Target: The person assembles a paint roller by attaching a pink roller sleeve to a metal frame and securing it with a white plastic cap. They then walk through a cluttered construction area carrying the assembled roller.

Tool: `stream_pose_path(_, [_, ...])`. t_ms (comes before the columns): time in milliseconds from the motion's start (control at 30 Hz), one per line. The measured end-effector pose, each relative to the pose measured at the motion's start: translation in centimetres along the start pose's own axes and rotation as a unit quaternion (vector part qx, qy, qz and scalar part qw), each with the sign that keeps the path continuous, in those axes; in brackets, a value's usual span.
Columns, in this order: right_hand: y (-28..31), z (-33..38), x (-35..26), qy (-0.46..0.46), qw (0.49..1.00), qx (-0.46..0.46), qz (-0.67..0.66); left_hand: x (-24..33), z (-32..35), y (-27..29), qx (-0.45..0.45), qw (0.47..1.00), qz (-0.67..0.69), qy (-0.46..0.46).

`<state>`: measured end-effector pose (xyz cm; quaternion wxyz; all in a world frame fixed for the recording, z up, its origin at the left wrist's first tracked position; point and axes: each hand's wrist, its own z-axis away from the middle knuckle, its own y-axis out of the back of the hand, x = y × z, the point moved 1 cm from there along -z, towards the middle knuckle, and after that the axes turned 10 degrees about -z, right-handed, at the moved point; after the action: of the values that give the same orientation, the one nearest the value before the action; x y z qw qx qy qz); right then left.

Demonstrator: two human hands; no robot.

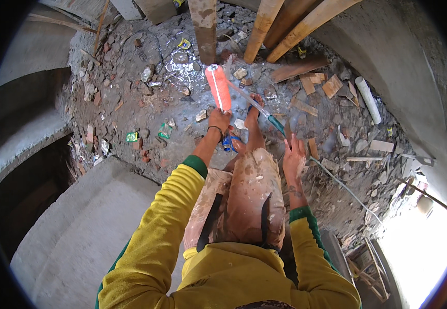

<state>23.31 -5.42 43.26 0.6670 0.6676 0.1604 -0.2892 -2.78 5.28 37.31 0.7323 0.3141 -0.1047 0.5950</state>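
Observation:
In my left hand (220,119) is one end of a long, rounded orange-pink object (218,87) with a white stripe down its length. It points away from me over the wet ground; its kind is not clear. My right hand (294,153) is closed round a green hose (276,125), its index finger lying along it. From the hose's front end a pale, see-through length (250,98) reaches toward the orange-pink object; I cannot tell whether it is clear tube or water. Behind the hand the thin hose trails off to the right.
Rubble, stones and wrappers cover the wet, muddy ground (131,113). Ahead stand wooden posts (260,31). Broken boards (299,68) and a white pipe (368,100) lie at the right. A concrete ledge (95,221) is at my left, and a curved wall (393,56) rises at the right.

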Motion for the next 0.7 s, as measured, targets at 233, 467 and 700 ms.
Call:
stream_pose_path(233, [0.0,0.5,0.0,-0.016,1.0,-0.017,0.003,-0.6,-0.7,-0.3,-0.009,1.0,0.004,0.004])
stream_pose_path(467, [0.2,0.4,-0.7,-0.014,1.0,-0.015,-0.009,-1.2,-0.7,0.2,-0.019,1.0,-0.013,0.0])
stream_pose_path(700, [1.3,1.4,0.6,-0.008,0.999,-0.002,-0.033,-2.5,4.7,2.0,0.055,0.983,-0.105,-0.138])
